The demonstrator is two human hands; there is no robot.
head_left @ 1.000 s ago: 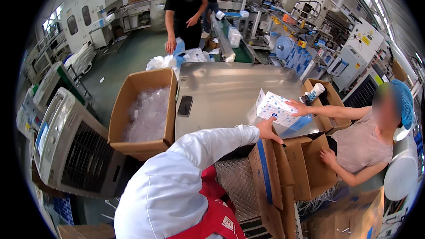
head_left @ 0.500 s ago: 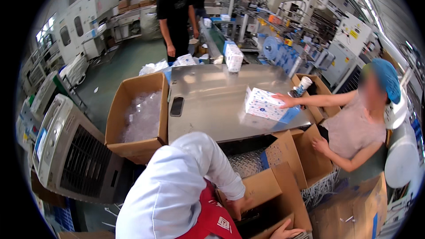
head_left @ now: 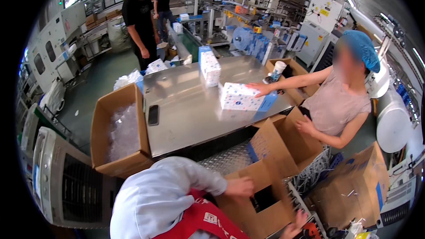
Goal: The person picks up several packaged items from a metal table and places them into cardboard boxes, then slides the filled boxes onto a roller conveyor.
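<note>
A brown cardboard box (head_left: 241, 210) stands low in front of me, with some flaps folded inward and a dark gap between them. My left hand (head_left: 239, 188) is over its far left part, the fingers smeared by motion. One flap on the right side is blurred too. At the box's near right edge is my right hand (head_left: 295, 226), fingers apart, with no held thing visible. Another open carton (head_left: 305, 157) stands beyond, beside a co-worker whose one hand (head_left: 261, 89) rests on a white, blue-dotted pack (head_left: 241, 97) on the metal table (head_left: 177, 126).
A second dotted pack (head_left: 210, 68) stands at the table's far edge, near a conveyor (head_left: 188, 44). A phone (head_left: 153, 115) lies at the table's left. Left of it is a carton of clear plastic bags (head_left: 142, 128). A grey air cooler (head_left: 75, 186) stands at far left; cardboard (head_left: 349, 186) leans at right.
The view has shifted, so the table sits further left. Box flaps have folded inward over the opening. My left hand has risen from the box's inside to above the flaps.
</note>
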